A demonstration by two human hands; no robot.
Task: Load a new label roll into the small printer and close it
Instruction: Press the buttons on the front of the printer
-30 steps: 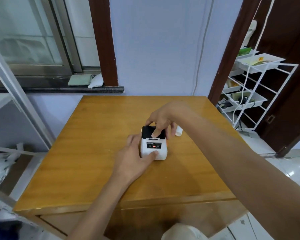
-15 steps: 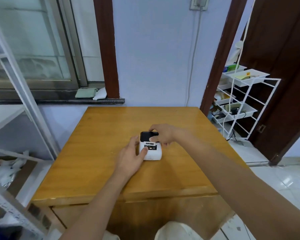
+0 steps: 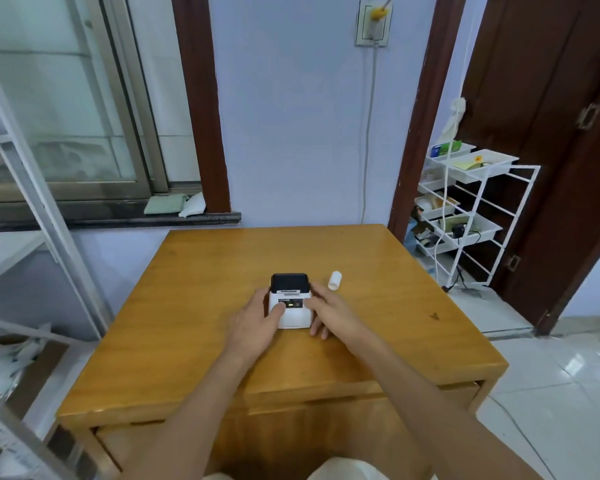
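Observation:
A small white label printer [image 3: 291,315] with a black lid stands in the middle of the wooden table [image 3: 194,306], its lid down. My left hand [image 3: 257,320] grips the printer's left side, thumb resting on the front panel. My right hand [image 3: 329,315] lies against its right side, fingers spread on the table. A small white roll [image 3: 335,280] lies on its side on the table, behind and to the right of the printer, apart from both hands.
A white wire rack [image 3: 471,216] with trays stands right of the table by a dark door. A window sill [image 3: 118,220] with cloths runs behind the table at left. A white metal frame [image 3: 32,188] stands at the left. A cable hangs from a wall socket [image 3: 373,26].
My right hand has come off the black lid and dropped to the printer's right side. The view has pulled back and up, and the white roll now shows.

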